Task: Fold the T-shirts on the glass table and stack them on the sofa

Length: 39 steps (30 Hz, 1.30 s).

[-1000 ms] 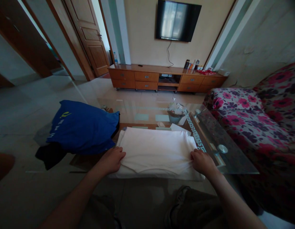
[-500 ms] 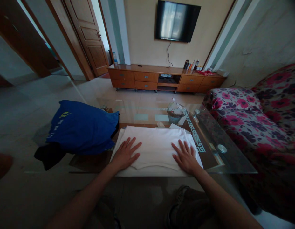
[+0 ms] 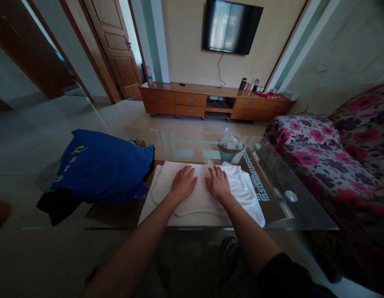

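A white folded cloth (image 3: 204,203), which looks like a garment in layers, lies flat at the near edge of the glass table (image 3: 306,215). My left hand (image 3: 184,182) rests palm down on its upper left half, fingers stretched forward. On the upper right half lies my right hand (image 3: 217,182), also flat with its fingers slightly apart. Neither hand grips the fabric. To the left, a blue cloth item (image 3: 105,167) with yellow and white print is heaped on the table, and a black piece (image 3: 58,203) hangs at its lower left.
A waste basket (image 3: 228,151) with crumpled paper shows beyond the cloth. A flower-patterned sofa (image 3: 322,161) stands at the right. Along the far wall runs a wooden cabinet (image 3: 188,99) with bottles on top, below a television (image 3: 233,27).
Both hands have slid inward and forward over the white cloth, coming closer together near its far middle. The cloth stays on the table, and the camera view has shifted slightly.
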Tool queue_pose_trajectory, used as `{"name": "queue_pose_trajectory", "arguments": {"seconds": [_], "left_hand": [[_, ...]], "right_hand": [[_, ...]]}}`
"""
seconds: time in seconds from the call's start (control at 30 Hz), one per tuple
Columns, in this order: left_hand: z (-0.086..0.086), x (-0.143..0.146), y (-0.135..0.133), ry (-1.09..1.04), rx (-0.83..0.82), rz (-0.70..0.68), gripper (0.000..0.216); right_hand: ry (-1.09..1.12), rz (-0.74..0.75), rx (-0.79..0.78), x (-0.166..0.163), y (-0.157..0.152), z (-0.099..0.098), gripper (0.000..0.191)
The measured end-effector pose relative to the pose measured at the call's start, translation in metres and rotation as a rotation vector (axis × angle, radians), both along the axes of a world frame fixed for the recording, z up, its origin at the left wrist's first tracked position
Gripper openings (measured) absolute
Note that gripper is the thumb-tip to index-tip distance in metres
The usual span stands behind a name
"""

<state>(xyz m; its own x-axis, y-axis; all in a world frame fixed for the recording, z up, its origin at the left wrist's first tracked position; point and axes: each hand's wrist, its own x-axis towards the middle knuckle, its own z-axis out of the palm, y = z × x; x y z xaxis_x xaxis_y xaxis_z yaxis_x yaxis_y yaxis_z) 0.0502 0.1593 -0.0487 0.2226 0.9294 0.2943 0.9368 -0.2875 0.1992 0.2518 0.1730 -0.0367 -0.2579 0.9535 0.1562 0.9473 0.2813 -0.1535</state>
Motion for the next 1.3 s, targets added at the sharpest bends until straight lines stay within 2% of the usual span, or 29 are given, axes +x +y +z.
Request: {"name": "queue_pose_trajectory", "arguments": {"seconds": [0.17,0.3,0.43,0.6,0.73,0.87,1.0,1.13,1.23,1.3], "left_hand": [[-0.016,0.012,0.024,-0.007,0.005,0.015,0.059],[-0.028,0.001,0.035,0.0,-0.069,0.067,0.072],[-0.035,-0.017,0.038,0.017,-0.105,0.115,0.078],[-0.037,-0.055,0.038,0.071,-0.081,0.237,0.08],[-0.038,-0.085,0.034,0.109,-0.06,0.273,0.08],[-0.042,-0.097,0.031,0.127,-0.053,0.29,0.079],[-0.039,-0.097,0.031,0.118,-0.071,0.276,0.079],[-0.024,-0.086,0.026,0.095,-0.004,0.286,0.072],[-0.017,-0.065,0.011,0.092,0.016,0.184,0.072],[-0.019,-0.05,-0.002,0.079,-0.024,0.095,0.072]], "right_hand": [[-0.005,0.061,-0.03,-0.039,0.026,-0.013,0.065],[-0.008,0.037,-0.105,-0.039,0.033,-0.027,0.066],[0.004,-0.012,-0.147,-0.011,0.038,-0.035,0.078],[-0.064,-0.142,-0.121,0.051,0.043,-0.036,0.081],[-0.094,-0.232,-0.08,0.096,0.044,-0.04,0.084],[-0.087,-0.308,-0.064,0.117,0.046,-0.049,0.087],[-0.06,-0.314,-0.059,0.119,0.049,-0.053,0.089],[-0.051,-0.34,-0.054,0.112,0.045,-0.043,0.085],[-0.073,-0.32,-0.003,0.101,0.032,-0.031,0.082],[-0.08,-0.279,-0.022,0.094,0.021,-0.027,0.082]]}}
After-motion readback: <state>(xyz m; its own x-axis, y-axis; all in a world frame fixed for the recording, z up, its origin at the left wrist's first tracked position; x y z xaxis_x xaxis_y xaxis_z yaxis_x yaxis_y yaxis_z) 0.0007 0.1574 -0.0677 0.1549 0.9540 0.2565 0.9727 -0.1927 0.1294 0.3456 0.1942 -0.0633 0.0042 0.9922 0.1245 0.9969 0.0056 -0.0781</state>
